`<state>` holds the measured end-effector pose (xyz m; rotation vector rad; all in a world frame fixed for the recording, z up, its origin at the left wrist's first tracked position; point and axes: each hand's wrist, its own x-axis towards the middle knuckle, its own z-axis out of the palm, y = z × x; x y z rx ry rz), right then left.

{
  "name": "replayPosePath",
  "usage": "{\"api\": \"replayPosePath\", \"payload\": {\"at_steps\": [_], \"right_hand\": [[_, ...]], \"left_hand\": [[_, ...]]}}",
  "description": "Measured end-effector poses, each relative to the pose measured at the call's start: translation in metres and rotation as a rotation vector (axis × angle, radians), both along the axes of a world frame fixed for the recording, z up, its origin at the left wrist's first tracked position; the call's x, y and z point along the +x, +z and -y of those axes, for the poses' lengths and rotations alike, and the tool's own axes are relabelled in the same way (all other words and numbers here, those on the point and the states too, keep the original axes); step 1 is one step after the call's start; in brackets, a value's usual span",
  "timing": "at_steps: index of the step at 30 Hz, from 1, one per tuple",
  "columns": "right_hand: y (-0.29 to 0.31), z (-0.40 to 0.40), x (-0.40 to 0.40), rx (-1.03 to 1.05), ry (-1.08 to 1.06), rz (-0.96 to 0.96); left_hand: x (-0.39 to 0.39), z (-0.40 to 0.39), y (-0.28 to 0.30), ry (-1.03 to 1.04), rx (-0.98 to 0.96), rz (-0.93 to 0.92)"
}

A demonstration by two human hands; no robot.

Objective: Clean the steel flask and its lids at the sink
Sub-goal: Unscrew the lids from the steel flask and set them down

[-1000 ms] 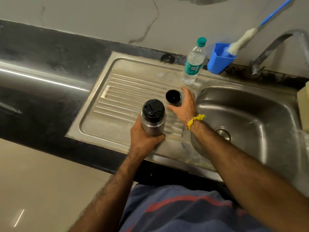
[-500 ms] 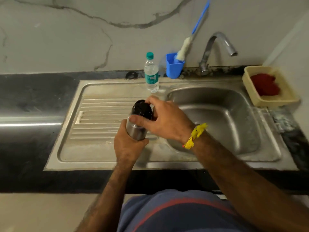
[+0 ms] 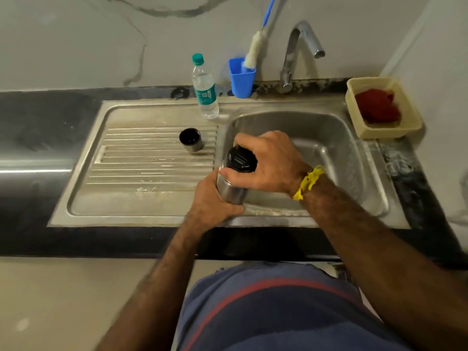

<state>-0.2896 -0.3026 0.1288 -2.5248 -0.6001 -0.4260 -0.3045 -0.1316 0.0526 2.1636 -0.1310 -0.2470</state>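
Observation:
The steel flask (image 3: 231, 190) is held upright over the near left rim of the sink basin (image 3: 329, 138). My left hand (image 3: 211, 203) grips its steel body from below. My right hand (image 3: 268, 163) curls over the flask's black inner lid (image 3: 240, 158), thumb and fingers around its edge. The outer steel cup lid (image 3: 191, 140), dark inside, stands mouth up on the ribbed drainboard (image 3: 141, 158), apart from both hands.
A water bottle with a green cap (image 3: 204, 90) stands at the back of the drainboard. A blue cup (image 3: 241, 77) holds a bottle brush (image 3: 257, 50). The tap (image 3: 296, 49) arches over the basin. A cream basket with a red cloth (image 3: 379, 108) sits right.
My right hand left the cup lid on the drainboard and came onto the flask's black lid. Both hands carried the flask right, to the basin's edge.

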Motion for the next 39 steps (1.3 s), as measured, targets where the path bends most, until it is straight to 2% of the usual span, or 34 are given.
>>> {"api": "replayPosePath", "payload": {"at_steps": [3,5,6,8,12,14,19,23,24,28,32,36,39], "right_hand": [[0.002,0.004,-0.015,-0.019,-0.205,0.051],[0.012,-0.003,-0.025,-0.065,-0.418,-0.046],[0.019,-0.005,-0.025,-0.095,-0.454,-0.120],[0.034,0.004,-0.022,-0.126,-0.338,-0.189],[0.053,0.028,-0.006,-0.100,0.187,-0.381],[0.055,0.029,-0.004,-0.182,0.283,-0.481],[0.049,-0.011,-0.007,-0.194,0.018,-0.349],[0.055,-0.029,0.004,-0.121,0.156,-0.496],[0.054,-0.032,0.005,-0.119,0.146,-0.497],[0.046,-0.062,0.004,-0.016,-0.119,-0.368],[0.045,-0.070,0.009,0.065,-0.010,-0.439],[0.039,-0.085,0.008,0.092,-0.223,-0.423],[0.038,-0.082,0.012,0.042,-0.140,-0.383]], "left_hand": [[-0.010,0.017,0.000,0.096,0.014,0.038],[-0.013,0.026,0.001,0.187,0.040,0.050],[-0.012,0.028,0.002,0.204,0.051,0.051],[-0.013,0.032,0.003,0.209,0.056,0.053],[-0.019,0.026,0.015,0.205,0.045,0.117],[-0.020,0.018,0.013,0.211,0.048,0.120],[-0.012,-0.008,0.013,0.280,0.059,0.102],[0.003,-0.028,0.011,0.260,0.036,0.071],[0.006,-0.033,0.010,0.243,0.039,0.068],[0.022,-0.048,0.007,0.191,0.057,0.066],[0.032,-0.063,0.002,0.139,0.056,0.039],[0.040,-0.066,0.004,0.079,0.091,0.027],[0.041,-0.063,0.006,0.080,0.087,0.036]]}}
